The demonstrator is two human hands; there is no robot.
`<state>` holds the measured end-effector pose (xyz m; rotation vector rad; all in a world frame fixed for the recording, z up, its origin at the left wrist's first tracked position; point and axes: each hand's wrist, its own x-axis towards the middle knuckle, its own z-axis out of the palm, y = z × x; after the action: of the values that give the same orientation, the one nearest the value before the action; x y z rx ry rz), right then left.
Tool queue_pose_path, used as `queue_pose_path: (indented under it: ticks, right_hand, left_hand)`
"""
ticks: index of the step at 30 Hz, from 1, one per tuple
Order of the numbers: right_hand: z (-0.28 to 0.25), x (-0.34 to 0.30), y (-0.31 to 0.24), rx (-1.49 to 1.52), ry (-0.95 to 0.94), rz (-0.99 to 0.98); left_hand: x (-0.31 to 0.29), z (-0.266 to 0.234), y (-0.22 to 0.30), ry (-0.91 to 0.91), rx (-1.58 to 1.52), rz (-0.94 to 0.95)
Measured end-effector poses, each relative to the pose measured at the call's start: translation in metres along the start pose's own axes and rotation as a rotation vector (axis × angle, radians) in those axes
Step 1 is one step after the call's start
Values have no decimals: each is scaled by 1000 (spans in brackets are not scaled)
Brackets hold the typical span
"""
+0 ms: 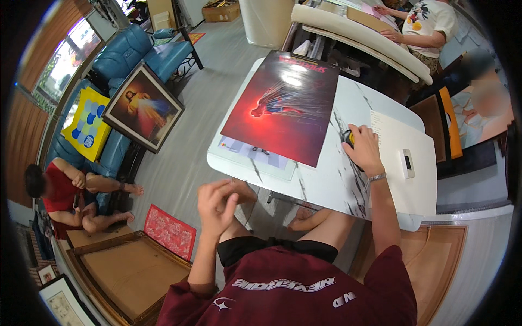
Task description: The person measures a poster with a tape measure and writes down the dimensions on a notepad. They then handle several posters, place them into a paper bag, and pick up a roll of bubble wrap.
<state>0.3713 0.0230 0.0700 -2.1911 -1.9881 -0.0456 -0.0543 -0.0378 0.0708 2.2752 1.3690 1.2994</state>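
Note:
My right hand [363, 148] rests on the right part of a white marble-patterned table [348, 187], its fingers closed round a small black and yellow tape measure [349, 138], partly hidden. My left hand [215, 205] is raised in front of the table's near left edge, fingers loosely bent, thumb apart, with nothing seen in it. A glossy red and dark superhero poster [288, 130] lies on the table to the left of my right hand. Under its near edge shows part of a paler printed sheet [274, 160].
A cream notepad [421, 163] with a small white device [407, 164] lies at the table's right. Framed pictures [145, 106] and an empty-looking frame [130, 266] stand left. One person [60, 190] sits by a blue sofa [122, 51]; another [427, 27] works behind, at a counter.

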Motion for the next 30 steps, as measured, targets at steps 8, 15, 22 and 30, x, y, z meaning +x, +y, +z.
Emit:
queue_pose_path:
  ticks: [8, 15, 22, 30]
  right_hand:
    - [24, -3, -78, 1242, -113, 450]
    - [20, 28, -85, 1282, -124, 653]
    - [35, 58, -64, 1537, -91, 780]
    - [42, 78, -33, 1347, 31, 484]
  left_hand:
    - [88, 9, -79, -54, -149, -357]
    - [140, 84, -100, -464, 323, -25]
    - [134, 95, -102, -438, 334, -17]
    - [139, 80, -92, -247, 142, -54]
